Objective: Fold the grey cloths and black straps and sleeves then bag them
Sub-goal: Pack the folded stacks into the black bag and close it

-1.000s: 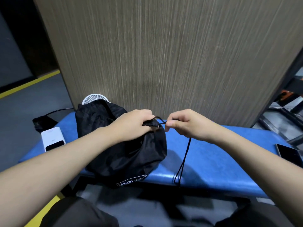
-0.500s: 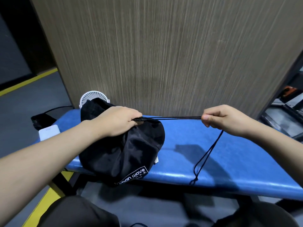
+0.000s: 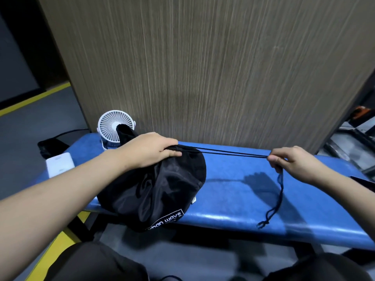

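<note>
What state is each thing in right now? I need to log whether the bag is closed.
Black bag: on the blue bench, mouth cinched.
Drawcord: pulled taut, end dangling.
Left hand: grips the bag's mouth.
Right hand: pinches the drawcord.
White fan: upright; running or not, cannot tell.

Blue padded bench (image 3: 233, 191): black drawstring bag (image 3: 154, 191), white fan (image 3: 110, 131), white box (image 3: 59, 164).

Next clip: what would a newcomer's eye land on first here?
The black drawstring bag bulging at the left end of the blue bench, with the left hand gripping its gathered mouth. From there a taut black cord runs rightward to the right hand, which pinches it. A small white fan stands behind the bag.
</note>
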Motion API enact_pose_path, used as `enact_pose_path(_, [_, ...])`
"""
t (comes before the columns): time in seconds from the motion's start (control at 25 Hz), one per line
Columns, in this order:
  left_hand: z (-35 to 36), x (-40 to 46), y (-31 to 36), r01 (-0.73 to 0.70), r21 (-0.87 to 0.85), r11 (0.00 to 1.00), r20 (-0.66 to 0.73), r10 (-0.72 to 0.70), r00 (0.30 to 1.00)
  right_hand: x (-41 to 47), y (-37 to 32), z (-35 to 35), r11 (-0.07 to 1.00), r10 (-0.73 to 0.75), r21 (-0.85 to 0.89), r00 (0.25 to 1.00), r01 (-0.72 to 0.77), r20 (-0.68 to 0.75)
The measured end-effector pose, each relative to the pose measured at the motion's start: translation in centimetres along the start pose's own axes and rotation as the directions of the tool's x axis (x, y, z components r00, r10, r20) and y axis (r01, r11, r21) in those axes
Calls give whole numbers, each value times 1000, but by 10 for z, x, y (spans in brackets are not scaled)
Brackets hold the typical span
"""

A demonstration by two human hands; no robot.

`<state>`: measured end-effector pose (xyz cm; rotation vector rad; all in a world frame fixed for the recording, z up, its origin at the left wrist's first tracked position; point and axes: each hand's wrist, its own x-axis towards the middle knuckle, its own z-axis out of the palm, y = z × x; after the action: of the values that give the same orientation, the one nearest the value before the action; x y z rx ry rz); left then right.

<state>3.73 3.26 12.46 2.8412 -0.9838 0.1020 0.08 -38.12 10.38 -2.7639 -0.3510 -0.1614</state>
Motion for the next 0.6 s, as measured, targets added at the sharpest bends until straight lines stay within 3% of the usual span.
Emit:
enact_pose_path(0.16, [3,-1,0,-35,-25,999,-51,34,998,8,-14,14,996,-38,-75,997,43,65])
enact_pose_path(0.6, [4,4,23,-37,40,999,-132,42,990,38,-143,41,932,-354,94,935,349,32])
